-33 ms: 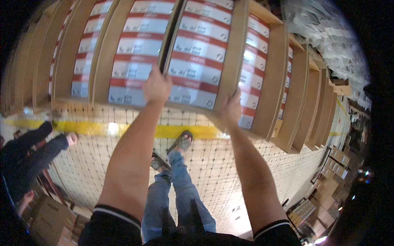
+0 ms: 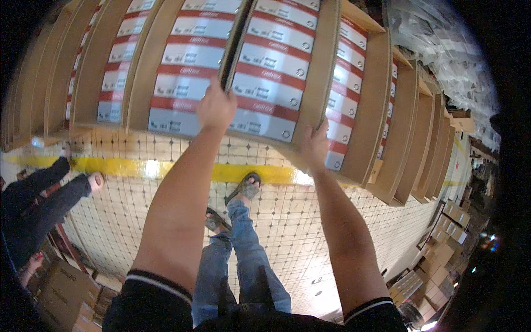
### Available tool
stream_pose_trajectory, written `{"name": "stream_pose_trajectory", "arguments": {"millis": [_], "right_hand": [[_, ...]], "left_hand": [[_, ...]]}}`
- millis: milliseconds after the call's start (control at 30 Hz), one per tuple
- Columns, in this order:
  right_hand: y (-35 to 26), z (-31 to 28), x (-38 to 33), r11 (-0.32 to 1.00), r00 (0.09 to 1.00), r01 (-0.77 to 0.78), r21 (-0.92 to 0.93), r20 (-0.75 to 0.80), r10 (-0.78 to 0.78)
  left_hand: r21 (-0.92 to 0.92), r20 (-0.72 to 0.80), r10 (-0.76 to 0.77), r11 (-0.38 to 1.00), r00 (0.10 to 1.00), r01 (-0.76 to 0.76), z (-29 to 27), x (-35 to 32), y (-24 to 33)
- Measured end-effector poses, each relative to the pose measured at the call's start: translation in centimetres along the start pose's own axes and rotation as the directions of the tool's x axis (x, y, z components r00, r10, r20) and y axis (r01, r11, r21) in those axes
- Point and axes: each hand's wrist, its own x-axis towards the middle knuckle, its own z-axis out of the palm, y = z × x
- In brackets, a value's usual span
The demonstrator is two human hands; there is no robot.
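An open brown cardboard carton packed with rows of white-and-red small boxes stands in front of me. My left hand grips its left wall, where it meets the neighbouring carton. My right hand clasps the carton's lower right corner. Both arms are stretched out over the floor.
More open cartons of the same boxes run in a row to the left and right. Below are a tiled floor with a yellow line, my jeans-clad legs, another person's dark-trousered legs at left, and stacked cardboard boxes at right.
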Motion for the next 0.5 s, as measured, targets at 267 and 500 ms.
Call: {"name": "stream_pose_trajectory", "arguments": {"millis": [267,500], "right_hand": [[10.4,3.0,-19.0,0.700,0.804,0.423,-0.575,-0.118,-0.583],[21.9,10.8,-43.9,0.915,0.412,0.122,-0.384,0.859,0.305]], "left_hand": [[-0.170,-0.286,0.500,0.813,0.817,-0.557,-1.2,-7.3,-5.8],[-0.115,0.594,-0.092,0.974,0.799,0.197,4.8,-46.1,-38.1]]}}
